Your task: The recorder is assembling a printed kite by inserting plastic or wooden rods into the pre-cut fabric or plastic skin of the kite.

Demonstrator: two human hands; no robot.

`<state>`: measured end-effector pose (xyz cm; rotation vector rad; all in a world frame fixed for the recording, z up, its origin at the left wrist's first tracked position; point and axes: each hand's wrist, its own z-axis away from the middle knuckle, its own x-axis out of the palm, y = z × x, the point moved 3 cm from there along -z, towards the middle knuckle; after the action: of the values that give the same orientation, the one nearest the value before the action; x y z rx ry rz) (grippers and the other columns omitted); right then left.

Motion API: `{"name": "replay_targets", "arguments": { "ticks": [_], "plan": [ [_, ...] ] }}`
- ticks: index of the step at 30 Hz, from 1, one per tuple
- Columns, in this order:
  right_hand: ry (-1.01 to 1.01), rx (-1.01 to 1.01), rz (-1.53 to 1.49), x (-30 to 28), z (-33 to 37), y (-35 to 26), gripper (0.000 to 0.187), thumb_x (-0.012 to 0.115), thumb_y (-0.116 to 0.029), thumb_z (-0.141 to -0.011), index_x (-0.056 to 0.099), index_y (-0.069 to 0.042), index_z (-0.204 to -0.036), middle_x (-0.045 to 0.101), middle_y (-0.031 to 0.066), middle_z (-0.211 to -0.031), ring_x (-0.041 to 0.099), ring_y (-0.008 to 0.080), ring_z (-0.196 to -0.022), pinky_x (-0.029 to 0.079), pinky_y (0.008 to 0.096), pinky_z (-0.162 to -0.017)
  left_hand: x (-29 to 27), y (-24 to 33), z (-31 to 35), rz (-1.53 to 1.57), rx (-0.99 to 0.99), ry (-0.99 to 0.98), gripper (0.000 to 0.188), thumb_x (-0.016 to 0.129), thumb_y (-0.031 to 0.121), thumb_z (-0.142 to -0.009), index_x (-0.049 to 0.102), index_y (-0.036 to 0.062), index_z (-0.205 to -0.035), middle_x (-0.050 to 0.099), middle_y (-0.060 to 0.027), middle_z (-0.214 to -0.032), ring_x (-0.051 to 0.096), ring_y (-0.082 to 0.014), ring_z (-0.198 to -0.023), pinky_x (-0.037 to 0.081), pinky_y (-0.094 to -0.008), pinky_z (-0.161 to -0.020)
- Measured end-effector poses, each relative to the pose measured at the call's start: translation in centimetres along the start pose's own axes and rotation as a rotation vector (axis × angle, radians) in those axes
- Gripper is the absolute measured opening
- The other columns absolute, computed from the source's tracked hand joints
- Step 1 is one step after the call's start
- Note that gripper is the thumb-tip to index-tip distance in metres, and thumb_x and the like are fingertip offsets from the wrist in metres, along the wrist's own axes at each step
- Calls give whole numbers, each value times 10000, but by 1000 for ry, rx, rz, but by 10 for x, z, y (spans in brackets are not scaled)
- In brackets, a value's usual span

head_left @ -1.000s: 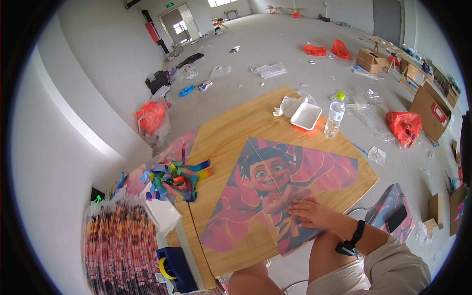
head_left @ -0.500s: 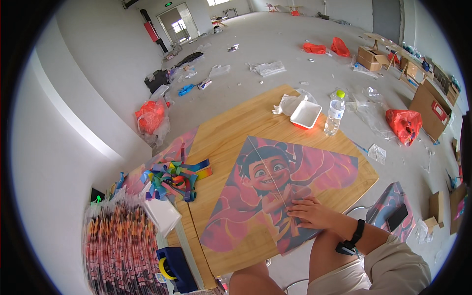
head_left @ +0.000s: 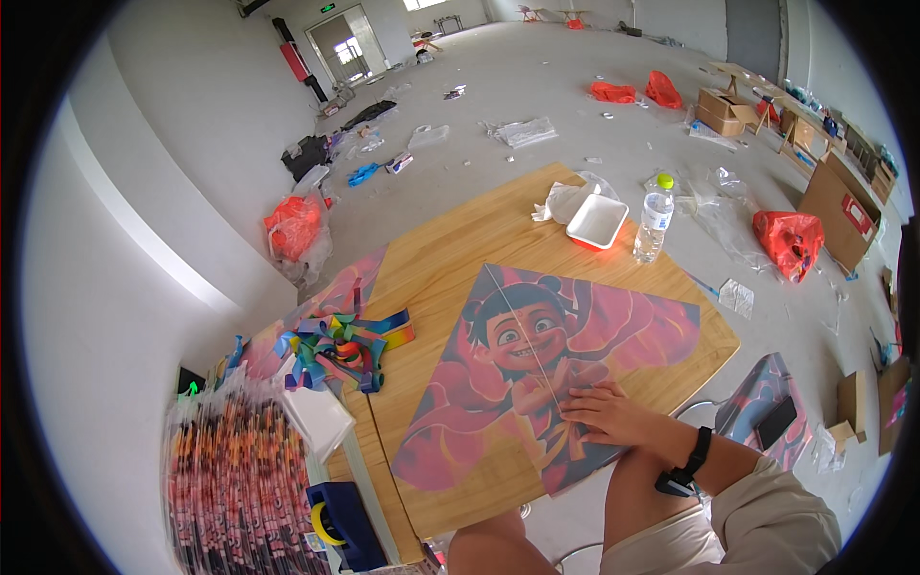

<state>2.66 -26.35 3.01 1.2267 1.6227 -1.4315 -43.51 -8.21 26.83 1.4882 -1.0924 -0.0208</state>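
A kite (head_left: 632,316) printed with a cartoon child on pink and dark swirls lies flat on the wooden table (head_left: 431,240). A thin rod or seam runs down its middle. My right hand (head_left: 609,414) rests on the kite's lower part, palm down with fingers stretched out, holding nothing. A dark band (head_left: 701,450) circles that wrist. My left hand is out of view. To the kite's left sits a tangled heap of rainbow ribbons (head_left: 340,350), partly over another printed sheet (head_left: 356,278).
A bottle (head_left: 654,225) with a yellow-green cap and a white tray (head_left: 596,222) stand at the table's far edge. At lower left are a dark blue tape dispenser (head_left: 353,527) and a stack of printed pieces (head_left: 235,479) in clear plastic. Red bags (head_left: 791,244) and cardboard boxes litter the floor.
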Motion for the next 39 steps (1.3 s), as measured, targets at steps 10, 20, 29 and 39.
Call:
{"name": "replay_targets", "arguments": {
  "ticks": [10, 20, 29, 39],
  "plan": [
    [4, 10, -270, -34, -1, -23, 527, 779, -294, -938, 624, -185, -1430, 596, 32, -1502, 573, 267, -1354, 442, 484, -1107, 29, 11, 14, -181, 58, -6, 175, 788, 120, -948, 615, 137, -964, 594, -11, -732, 513, -147, -612, 399, -322, -612],
    [-467, -242, -1421, -82, 14, -263, 895, 706, -435, -1032, 221, -82, -1696, 393, 113, -1683, 480, 261, -1472, 355, 433, -1247, 132, 26, -15, -790, 332, -297, 361, 789, -61, -875, 579, 4, -1162, 634, -118, -924, 674, -210, -770, 584, -338, -705],
    [-361, 15, -1593, -77, 89, -298, 436, 603, -157, -1105, 502, -38, -1512, 613, 78, -1415, 579, 163, -1351, 447, 340, -1159, 202, 8, -38, -695, 263, -294, 388, 728, -107, -935, 631, 7, -1293, 703, -67, -1038, 687, -126, -963, 547, -279, -891],
    [-119, 210, -1425, -69, 149, -273, 462, 700, -83, -1039, 522, -39, -1463, 663, 19, -1082, 655, 87, -1003, 543, 262, -919, 236, -4, -60, -641, 340, -354, 361, 705, -68, -966, 625, 15, -1308, 700, -32, -1013, 656, -80, -896, 523, -234, -792]
  ]
}}
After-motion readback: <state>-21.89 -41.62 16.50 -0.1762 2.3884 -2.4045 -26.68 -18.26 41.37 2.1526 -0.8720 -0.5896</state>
